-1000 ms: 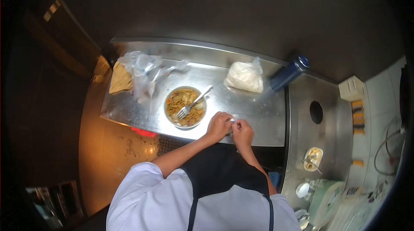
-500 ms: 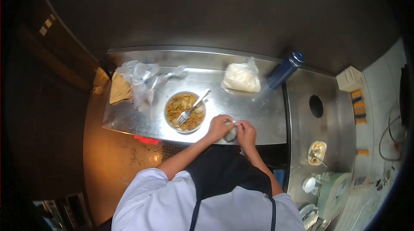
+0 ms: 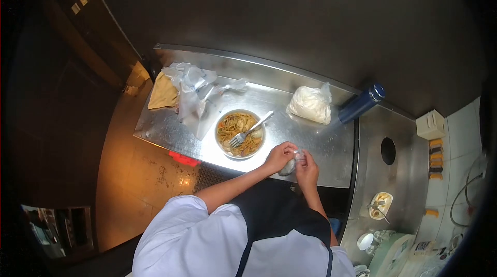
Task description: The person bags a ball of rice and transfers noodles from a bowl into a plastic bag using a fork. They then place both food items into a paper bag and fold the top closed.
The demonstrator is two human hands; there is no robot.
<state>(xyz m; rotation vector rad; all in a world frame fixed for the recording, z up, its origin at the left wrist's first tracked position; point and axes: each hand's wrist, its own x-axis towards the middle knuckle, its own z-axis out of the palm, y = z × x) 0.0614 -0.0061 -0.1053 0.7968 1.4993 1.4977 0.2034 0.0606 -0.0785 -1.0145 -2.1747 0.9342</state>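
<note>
Two hands meet at the front edge of the steel worktop (image 3: 171, 132); a bowl (image 3: 240, 134) of noodles with a fork (image 3: 250, 131) sits just left. Left hand (image 3: 280, 157) and right hand (image 3: 307, 169) both pinch a small pouch (image 3: 290, 165); a white bag (image 3: 310, 105) lies beyond.

A bowl of noodles (image 3: 239, 133) with a fork (image 3: 250, 130) is sitting on the steel bench (image 3: 171, 132), crumpled plastic bags (image 3: 195, 93) lying left of it, a white bag (image 3: 309, 105) and blue bottle (image 3: 362, 103) resting farther right.

small packet (image 3: 289, 167) now hangs lower | hands (image 3: 280, 156) closer together
</note>
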